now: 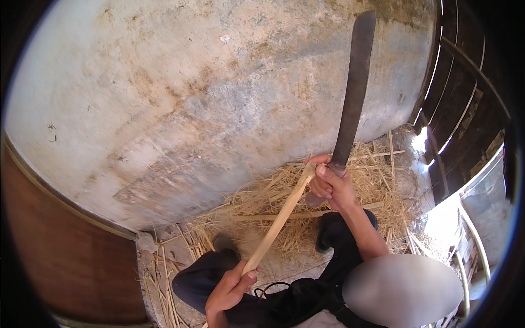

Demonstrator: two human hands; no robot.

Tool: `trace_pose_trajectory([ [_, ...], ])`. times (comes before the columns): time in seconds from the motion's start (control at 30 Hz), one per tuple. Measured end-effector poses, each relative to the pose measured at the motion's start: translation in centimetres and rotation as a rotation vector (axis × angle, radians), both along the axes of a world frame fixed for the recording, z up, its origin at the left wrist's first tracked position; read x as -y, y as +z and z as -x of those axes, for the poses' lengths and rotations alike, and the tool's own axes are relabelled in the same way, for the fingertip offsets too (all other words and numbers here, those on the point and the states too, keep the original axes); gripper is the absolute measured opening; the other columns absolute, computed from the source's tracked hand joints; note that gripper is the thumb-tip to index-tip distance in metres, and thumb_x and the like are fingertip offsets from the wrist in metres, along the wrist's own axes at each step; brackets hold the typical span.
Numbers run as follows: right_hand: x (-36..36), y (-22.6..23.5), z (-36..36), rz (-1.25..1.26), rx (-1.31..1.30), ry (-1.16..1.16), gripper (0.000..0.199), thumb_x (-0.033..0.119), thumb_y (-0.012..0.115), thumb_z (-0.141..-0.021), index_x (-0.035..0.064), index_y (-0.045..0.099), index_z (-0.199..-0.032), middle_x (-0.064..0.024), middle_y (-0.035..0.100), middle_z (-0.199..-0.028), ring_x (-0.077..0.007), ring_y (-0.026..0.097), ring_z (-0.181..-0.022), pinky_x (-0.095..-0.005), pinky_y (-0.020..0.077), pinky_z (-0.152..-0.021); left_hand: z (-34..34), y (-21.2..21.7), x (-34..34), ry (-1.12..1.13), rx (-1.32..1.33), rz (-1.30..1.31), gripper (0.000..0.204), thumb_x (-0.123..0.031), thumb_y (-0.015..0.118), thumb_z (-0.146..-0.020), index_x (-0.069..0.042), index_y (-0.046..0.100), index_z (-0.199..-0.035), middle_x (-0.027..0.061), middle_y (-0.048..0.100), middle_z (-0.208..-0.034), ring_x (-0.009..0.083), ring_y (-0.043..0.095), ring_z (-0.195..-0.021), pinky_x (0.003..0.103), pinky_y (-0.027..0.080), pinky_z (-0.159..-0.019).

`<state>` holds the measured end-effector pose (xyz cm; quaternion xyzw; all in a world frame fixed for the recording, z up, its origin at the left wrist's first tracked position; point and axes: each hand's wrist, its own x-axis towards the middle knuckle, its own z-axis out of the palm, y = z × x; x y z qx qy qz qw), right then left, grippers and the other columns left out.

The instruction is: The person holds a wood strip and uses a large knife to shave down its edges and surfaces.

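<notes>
My left hand [231, 290] is closed around the lower end of a pale split-bamboo strip [280, 220]. The strip slants up and to the right, and its far end meets the fingers of my right hand [334, 185]. That hand is wrapped round the handle of a machete [354, 87]. Its long dark blade points up and away from me, tilted slightly right, with the broad tip in front of the wall. The butt of the handle shows below my right fingers. Whether the right fingers also pinch the strip's end is hard to tell.
Straw-like shavings [262, 191] and loose strips cover the floor around my feet, against a stained concrete wall [208, 109]. A brown wooden panel [65, 235] stands at left. Dark slats [465, 98] rise at right, with pale poles [474, 240] below them.
</notes>
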<state>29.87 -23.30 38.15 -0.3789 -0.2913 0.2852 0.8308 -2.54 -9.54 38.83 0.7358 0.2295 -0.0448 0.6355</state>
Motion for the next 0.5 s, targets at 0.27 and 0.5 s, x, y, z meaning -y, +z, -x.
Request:
trace_pose_trajectory([
  [0.27,0.0,-0.5,-0.3,-0.001,-0.034,0.097,0.032,0.016,0.057,-0.102,-0.0033,0.062,-0.127,0.0071,0.031,-0.052,-0.0056,0.032,-0.042,-0.0264,0.0280,-0.045,0.3,-2.8,0.2,0.091,0.138,-0.055,0.025,-0.021,0.052,-0.108,0.000,0.057,-0.120,-0.0024,0.051,-0.079,0.0057,0.043,-0.067,0.023,0.038,-0.061],
  [0.5,-1.0,-0.6,-0.2,0.287,0.074,-0.176,0.022,0.012,0.060,-0.099,-0.0017,0.068,-0.115,0.0049,0.044,-0.055,-0.0060,0.040,-0.045,-0.0261,0.0357,-0.048,0.3,-3.9,0.3,0.232,0.170,-0.067,0.015,-0.011,0.061,-0.103,-0.001,0.055,-0.113,-0.0009,0.056,-0.081,0.0044,0.047,-0.064,0.022,0.039,-0.057],
])
